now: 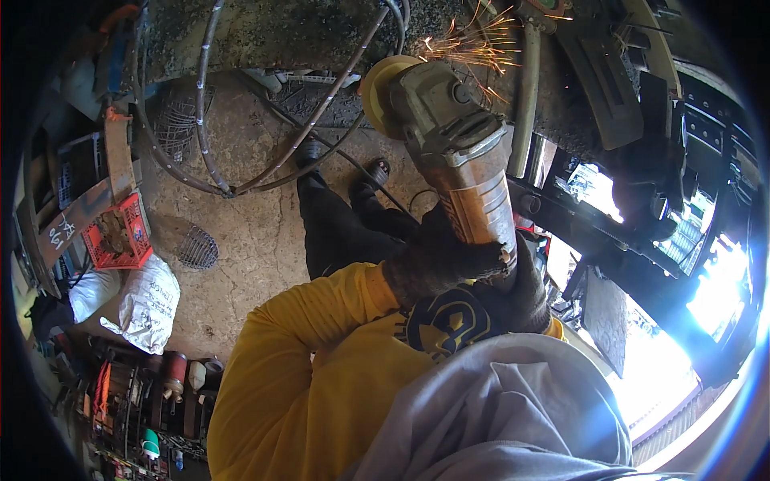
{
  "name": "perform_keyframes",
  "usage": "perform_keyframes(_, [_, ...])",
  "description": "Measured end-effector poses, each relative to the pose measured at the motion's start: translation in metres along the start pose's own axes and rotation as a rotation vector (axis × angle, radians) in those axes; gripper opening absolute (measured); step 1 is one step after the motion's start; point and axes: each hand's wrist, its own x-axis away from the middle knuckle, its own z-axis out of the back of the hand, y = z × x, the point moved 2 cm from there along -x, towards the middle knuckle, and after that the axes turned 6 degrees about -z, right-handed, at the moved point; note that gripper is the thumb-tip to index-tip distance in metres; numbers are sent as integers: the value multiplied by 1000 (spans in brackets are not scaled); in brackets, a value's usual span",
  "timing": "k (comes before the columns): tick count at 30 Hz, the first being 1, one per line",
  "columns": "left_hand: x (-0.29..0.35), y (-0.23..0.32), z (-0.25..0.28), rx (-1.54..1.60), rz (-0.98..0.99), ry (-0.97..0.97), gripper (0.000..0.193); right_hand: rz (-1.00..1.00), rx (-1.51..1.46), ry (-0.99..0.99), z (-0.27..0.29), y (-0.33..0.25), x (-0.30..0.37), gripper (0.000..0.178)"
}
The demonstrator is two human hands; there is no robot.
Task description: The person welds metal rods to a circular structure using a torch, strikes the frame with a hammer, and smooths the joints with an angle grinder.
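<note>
An angle grinder (pixel 473 200) with a worn orange-brown body and a grey metal head is held up in front of my chest. My left hand (pixel 441 256), in a dark glove, is wrapped round the body from the left. On the other side my right hand (pixel 525 289), gloved too, grips the rear end. The grinder's yellowish disc (pixel 387 94) is at the workbench edge, beside a thin bent metal rod (pixel 341 68). Orange sparks (pixel 473 50) spray to the right beyond the head. The grinder's head hides where the disc makes contact.
Bent rods (pixel 228 191) loop down from the dark workbench (pixel 281 32) on the left. A pipe (pixel 525 104) stands right of the grinder. A cable (pixel 365 172) runs by my feet. Farther left are a red crate (pixel 120 236), a white sack (pixel 148 309) and a cluttered tool rack (pixel 152 409).
</note>
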Motion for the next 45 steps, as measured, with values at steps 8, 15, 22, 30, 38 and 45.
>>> perform_keyframes(8, [0,14,-2,164,85,22,70,-54,0,6,-2,7,1,82])
perform_keyframes(15, [0,16,0,84,2,18,65,-98,104,32,1,-3,2,89])
perform_keyframes(22, [0,16,1,33,48,17,63,-90,76,-4,4,4,5,88])
perform_keyframes(30, [-1,23,-1,-12,76,-24,61,-255,111,-67,7,-20,-4,86])
perform_keyframes(38, [-3,21,-4,340,123,-11,48,-220,15,-64,7,-8,1,88])
perform_keyframes(45, [0,25,-1,46,56,23,46,-204,-13,-77,5,-6,-3,89])
